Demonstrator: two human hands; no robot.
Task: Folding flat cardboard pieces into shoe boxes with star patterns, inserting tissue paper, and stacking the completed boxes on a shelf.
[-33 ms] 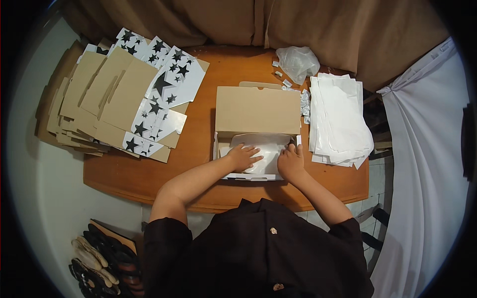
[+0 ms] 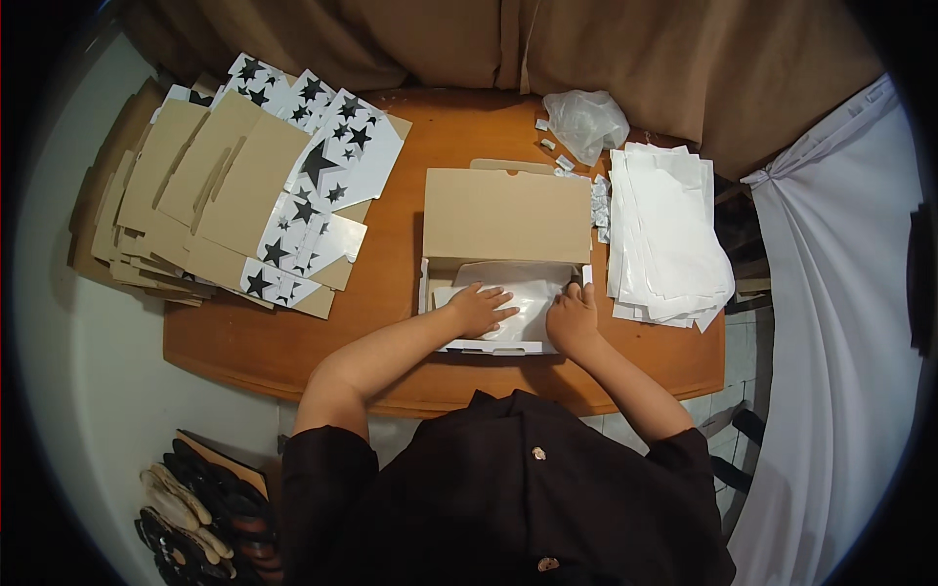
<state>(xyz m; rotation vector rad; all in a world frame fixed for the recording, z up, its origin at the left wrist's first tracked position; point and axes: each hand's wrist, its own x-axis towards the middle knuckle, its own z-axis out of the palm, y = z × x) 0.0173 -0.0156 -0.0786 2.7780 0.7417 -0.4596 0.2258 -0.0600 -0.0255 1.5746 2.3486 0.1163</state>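
Note:
A cardboard box (image 2: 507,213), brown inside with white outer edges, stands in front of me with its lid raised at the back. White paper sheet (image 2: 532,301), shiny and slightly creased, lines its inside. Across this paper my left hand (image 2: 479,311) lies flat with its fingers spread, pressing toward the left half of the box. At the box's right wall, my right hand (image 2: 574,317) is closed with its fingers curled inward over the paper's right edge. Whatever its fingertips grip is hidden.
Flat boxes printed with black stars (image 2: 234,186) are piled at the left of the wooden table (image 2: 264,352). White paper sheets (image 2: 664,234) are stacked at the right. Behind them sit a clear plastic bag (image 2: 586,125) and several small packets (image 2: 601,210).
The paper inside the box lies slightly flatter at its far edge. Both hands stay in nearly the same place.

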